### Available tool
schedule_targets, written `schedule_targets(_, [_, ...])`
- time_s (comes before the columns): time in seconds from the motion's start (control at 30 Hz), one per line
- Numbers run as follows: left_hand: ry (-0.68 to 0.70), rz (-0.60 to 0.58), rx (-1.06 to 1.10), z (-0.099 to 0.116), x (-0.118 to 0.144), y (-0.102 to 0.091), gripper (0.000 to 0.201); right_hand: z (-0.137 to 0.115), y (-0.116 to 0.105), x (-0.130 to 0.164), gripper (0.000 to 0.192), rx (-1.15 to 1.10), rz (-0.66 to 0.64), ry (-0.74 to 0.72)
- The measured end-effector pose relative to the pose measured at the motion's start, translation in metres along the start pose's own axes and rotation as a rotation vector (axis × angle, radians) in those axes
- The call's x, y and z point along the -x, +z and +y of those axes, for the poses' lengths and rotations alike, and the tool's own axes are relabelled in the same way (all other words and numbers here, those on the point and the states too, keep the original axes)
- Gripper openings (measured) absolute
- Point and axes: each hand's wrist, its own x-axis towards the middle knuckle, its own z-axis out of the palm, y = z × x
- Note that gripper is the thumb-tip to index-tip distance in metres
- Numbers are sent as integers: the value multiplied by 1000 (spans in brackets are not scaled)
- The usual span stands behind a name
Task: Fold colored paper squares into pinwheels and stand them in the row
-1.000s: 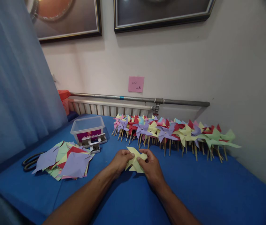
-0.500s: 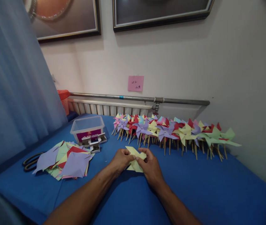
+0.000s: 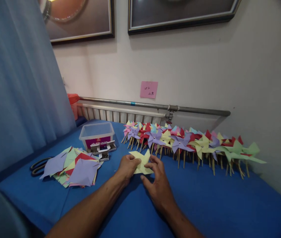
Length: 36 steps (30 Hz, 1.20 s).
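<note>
Two hands at a yellow paper piece on the blue tabletop

The left hand (image 3: 127, 166) pinches the left edge of the yellow paper piece (image 3: 142, 162), which lies just in front of the row of pinwheels (image 3: 187, 142). The right hand (image 3: 158, 183), fingers spread and loosely open, sits nearer the person, fingertips seemingly touching the paper's near edge.

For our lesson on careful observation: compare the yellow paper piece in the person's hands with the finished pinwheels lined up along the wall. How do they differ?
The yellow paper piece has no stick; the finished pinwheels each sit on a wooden stick. The yellow piece is a single one, held by the left hand with the right hand touching it; the pinwheels lie untouched in a long row. It is one colour; the row mixes purple, red, yellow and green. Both are pointed folded paper.
</note>
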Motion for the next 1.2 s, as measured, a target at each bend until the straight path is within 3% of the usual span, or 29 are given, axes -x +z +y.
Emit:
schedule_targets(0.13, [7,-29,-7,-7,-2,-1,20,-2,3,2,9,129,42,-76])
schedule_targets(0.23, [13,-45,-35,-11,-2,0,22,-4,2,1,17,115,98,-68])
schedule_targets(0.47, [5,-57,-101,-11,2,2,24,-2,2,-6,23,-50,163,177])
schedule_targets(0.8, [17,-22,-103,-9,4,5,23,6,5,-13,24,-96,157,372])
schedule_targets(1.2, [76,-83,-139,-10,1,1,28,5,0,-15,22,-123,120,285])
